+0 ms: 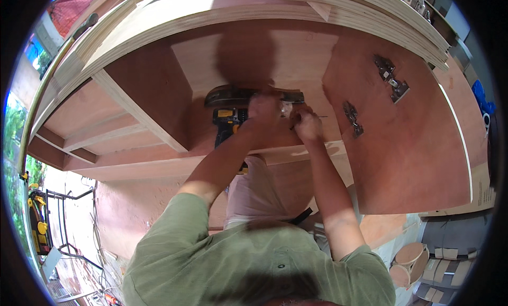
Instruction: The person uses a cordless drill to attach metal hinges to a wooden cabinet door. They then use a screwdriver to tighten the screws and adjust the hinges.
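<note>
Inside the wooden cabinet (201, 142), both my hands are close together over its bottom panel. Motion smears my left hand (265, 107), so its fingers do not read clearly. To its right, my right hand (308, 123) has its fingers curled together; what they pinch is hidden, though a thin dark tip shows beside them. Between the hands lies a small pale, shiny item (286, 109), perhaps clear plastic. A yellow-and-black cordless drill (227, 118) rests just left of my left hand. Behind both hands stretches a long dark object (227, 96), partly covered, its kind unclear.
A brown door panel (413, 142) stands open at the right with two metal hinges (391, 78) on it. Wooden dividers (143, 110) form compartments at the left. Plywood strips (370, 15) lie on top. Cables and a black metal stand (66, 216) are at the lower left.
</note>
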A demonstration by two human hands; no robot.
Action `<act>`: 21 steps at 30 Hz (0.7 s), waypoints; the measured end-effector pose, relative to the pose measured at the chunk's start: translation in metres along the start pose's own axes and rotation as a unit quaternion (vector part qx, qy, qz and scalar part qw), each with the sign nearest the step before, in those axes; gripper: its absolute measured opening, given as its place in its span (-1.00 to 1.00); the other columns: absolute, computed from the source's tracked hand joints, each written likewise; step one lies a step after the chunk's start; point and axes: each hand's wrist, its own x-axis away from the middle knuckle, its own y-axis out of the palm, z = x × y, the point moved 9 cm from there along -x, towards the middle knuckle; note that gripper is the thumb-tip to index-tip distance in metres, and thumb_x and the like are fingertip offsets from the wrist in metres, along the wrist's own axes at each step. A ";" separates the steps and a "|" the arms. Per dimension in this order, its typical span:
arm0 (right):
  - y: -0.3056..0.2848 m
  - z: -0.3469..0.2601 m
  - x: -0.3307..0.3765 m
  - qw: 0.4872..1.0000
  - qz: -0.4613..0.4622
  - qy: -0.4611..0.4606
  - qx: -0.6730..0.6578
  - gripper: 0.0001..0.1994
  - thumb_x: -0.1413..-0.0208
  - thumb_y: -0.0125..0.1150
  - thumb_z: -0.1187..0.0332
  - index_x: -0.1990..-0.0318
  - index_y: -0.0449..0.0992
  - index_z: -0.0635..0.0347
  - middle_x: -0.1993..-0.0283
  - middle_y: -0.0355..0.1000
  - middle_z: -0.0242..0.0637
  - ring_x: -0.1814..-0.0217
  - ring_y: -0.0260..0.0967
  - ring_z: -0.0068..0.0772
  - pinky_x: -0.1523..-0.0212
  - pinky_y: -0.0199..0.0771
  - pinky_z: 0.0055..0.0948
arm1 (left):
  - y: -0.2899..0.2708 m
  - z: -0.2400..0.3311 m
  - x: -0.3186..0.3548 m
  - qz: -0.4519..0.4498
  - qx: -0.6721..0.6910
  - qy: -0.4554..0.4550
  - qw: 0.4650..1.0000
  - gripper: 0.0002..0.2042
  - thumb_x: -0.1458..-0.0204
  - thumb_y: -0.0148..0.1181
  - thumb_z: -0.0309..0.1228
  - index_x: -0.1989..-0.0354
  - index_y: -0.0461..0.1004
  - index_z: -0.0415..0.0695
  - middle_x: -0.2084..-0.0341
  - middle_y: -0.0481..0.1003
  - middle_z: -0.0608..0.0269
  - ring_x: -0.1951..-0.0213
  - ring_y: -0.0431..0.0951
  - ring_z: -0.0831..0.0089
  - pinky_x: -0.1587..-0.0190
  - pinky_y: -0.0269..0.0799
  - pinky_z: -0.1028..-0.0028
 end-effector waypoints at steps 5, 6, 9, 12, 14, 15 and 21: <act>0.001 0.010 0.001 0.999 -0.021 0.022 0.043 -0.80 -0.02 0.13 0.22 0.25 0.58 0.04 0.24 0.49 -0.11 0.18 0.47 0.01 0.16 0.49 -0.08 | -0.132 -0.056 0.077 0.073 -0.018 -0.232 0.970 -0.70 0.04 0.22 -0.12 0.20 0.53 0.00 0.25 0.50 0.09 0.15 0.50 0.07 0.14 0.44 0.11; 0.007 0.007 0.000 0.996 -0.045 0.044 0.058 -0.78 -0.05 0.12 0.19 0.23 0.57 0.05 0.21 0.49 -0.08 0.16 0.47 0.00 0.14 0.49 -0.08 | -0.139 -0.070 0.096 0.074 -0.034 -0.230 0.970 -0.65 0.05 0.21 -0.07 0.17 0.52 -0.02 0.25 0.51 0.07 0.14 0.50 0.04 0.12 0.43 0.10; 0.026 0.018 -0.001 0.985 -0.113 0.118 0.049 -0.69 -0.11 0.07 0.11 0.16 0.54 0.11 0.14 0.48 -0.01 0.11 0.46 0.02 0.10 0.47 -0.06 | -0.097 -0.109 0.129 -0.115 0.010 -0.297 0.948 -0.46 0.12 0.22 0.07 0.06 0.45 -0.06 0.21 0.52 0.00 0.08 0.50 0.01 0.05 0.41 0.11; 0.025 0.012 0.001 0.979 -0.122 0.160 0.011 -0.67 -0.13 0.04 0.14 0.15 0.51 0.21 0.13 0.47 0.07 0.08 0.45 0.07 0.06 0.44 -0.04 | -0.071 -0.112 0.148 -0.199 0.035 -0.349 0.915 -0.28 0.23 0.25 0.16 -0.04 0.39 -0.12 0.15 0.52 -0.05 0.02 0.50 0.03 0.00 0.39 0.16; 0.022 0.019 -0.001 0.981 -0.111 0.162 -0.011 -0.69 -0.13 0.03 0.20 0.15 0.50 0.26 0.14 0.47 0.10 0.08 0.45 0.10 0.05 0.43 -0.03 | -0.058 -0.111 0.146 -0.197 0.040 -0.344 0.917 -0.23 0.28 0.27 0.17 -0.06 0.37 -0.14 0.13 0.52 -0.06 0.01 0.50 0.05 -0.02 0.40 0.17; 0.033 0.030 0.000 0.982 -0.109 0.154 -0.024 -0.71 -0.12 0.02 0.25 0.14 0.49 0.27 0.15 0.47 0.10 0.09 0.45 0.12 0.05 0.43 -0.02 | -0.048 -0.119 0.145 -0.202 0.045 -0.333 0.920 -0.22 0.30 0.28 0.15 -0.06 0.37 -0.15 0.13 0.52 -0.07 0.02 0.51 0.05 -0.01 0.41 0.18; 0.024 0.031 0.001 0.980 -0.141 0.140 -0.027 -0.81 -0.03 0.03 0.46 0.23 0.51 0.31 0.18 0.48 0.11 0.13 0.46 0.10 0.08 0.45 -0.06 | -0.054 -0.117 0.139 -0.165 0.105 -0.300 0.933 -0.28 0.34 0.35 -0.05 -0.05 0.35 -0.20 0.19 0.54 -0.12 0.06 0.52 0.01 0.04 0.44 0.17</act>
